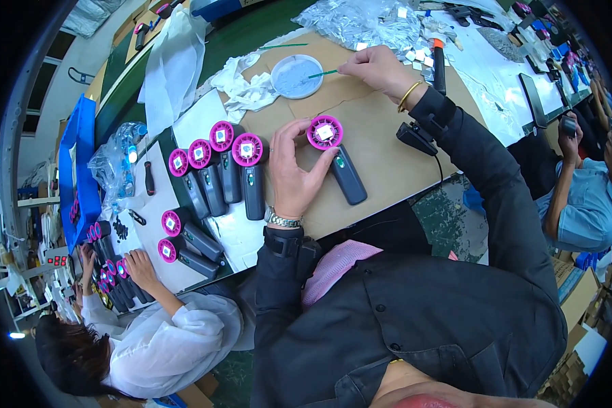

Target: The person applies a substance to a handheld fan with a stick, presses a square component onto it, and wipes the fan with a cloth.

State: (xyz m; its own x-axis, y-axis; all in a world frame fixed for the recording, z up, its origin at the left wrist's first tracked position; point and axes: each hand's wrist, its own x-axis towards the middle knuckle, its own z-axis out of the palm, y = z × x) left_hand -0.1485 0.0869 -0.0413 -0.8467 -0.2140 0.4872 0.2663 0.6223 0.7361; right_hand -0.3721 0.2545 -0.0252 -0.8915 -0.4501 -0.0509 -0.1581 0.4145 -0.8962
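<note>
My left hand [291, 170] is closed around the pink head of a dark-handled handheld fan [349, 178], its thumb and fingers on the rim. A white square sits in the middle of that head. Between the fingertips of my right hand [379, 71] is a thin green stick [322, 74]. The stick's far end reaches into a round white dish [276, 90] holding a pale bluish paste [294, 78]. Left of my left hand, several similar fans lie in a row, the nearest fan [253, 178] bearing a grey dab on its white square.
Crumpled white cloth [251, 95] lies beside the dish. An orange-and-black tool [439, 66], white squares [415, 58] and clear plastic bags [357, 24] are farther right. At left are a screwdriver [149, 178], a blue bin [81, 170] and a co-worker's hand [140, 268] near more fans.
</note>
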